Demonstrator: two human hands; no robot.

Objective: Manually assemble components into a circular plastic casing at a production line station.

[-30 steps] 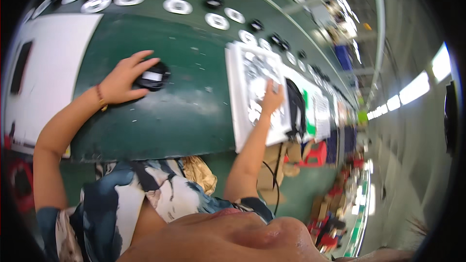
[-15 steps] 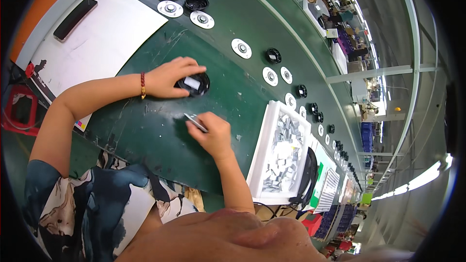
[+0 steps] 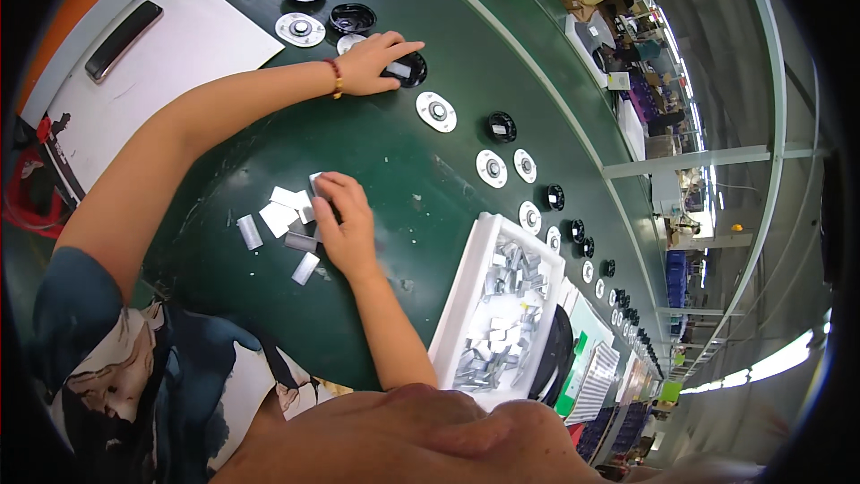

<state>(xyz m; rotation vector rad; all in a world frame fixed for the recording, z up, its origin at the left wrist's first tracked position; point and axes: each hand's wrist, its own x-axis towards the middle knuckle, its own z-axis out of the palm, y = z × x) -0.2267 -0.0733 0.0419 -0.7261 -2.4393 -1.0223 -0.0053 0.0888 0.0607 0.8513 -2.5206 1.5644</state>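
Note:
My left hand (image 3: 369, 65) reaches to the far side of the green bench, its fingers and thumb around a black round housing (image 3: 411, 71) with a pale rectangle inside. That housing sits in the row of parts, between white oval discs. Closer to me, my right hand (image 3: 346, 222) is closed, its bent fingertips on a small silver-white piece (image 3: 315, 183). Beside it lies a loose group of small flat silver-white pieces (image 3: 280, 216), some overlapping. A grey piece (image 3: 302, 242) rests near the thumb. What the curled fingers cover is hidden.
A white tray (image 3: 439, 341) of small silver pieces stands right of my right forearm. White oval discs (image 3: 436, 112) and black housings (image 3: 502, 126) line the far strip. At left, a dark oblong object (image 3: 124, 40) lies on a white sheet (image 3: 193, 45).
My left hand has carried the black housing away from me to the row of parts. The right hand has shifted left, and loose silver-white pieces now lie on the bench beside it.

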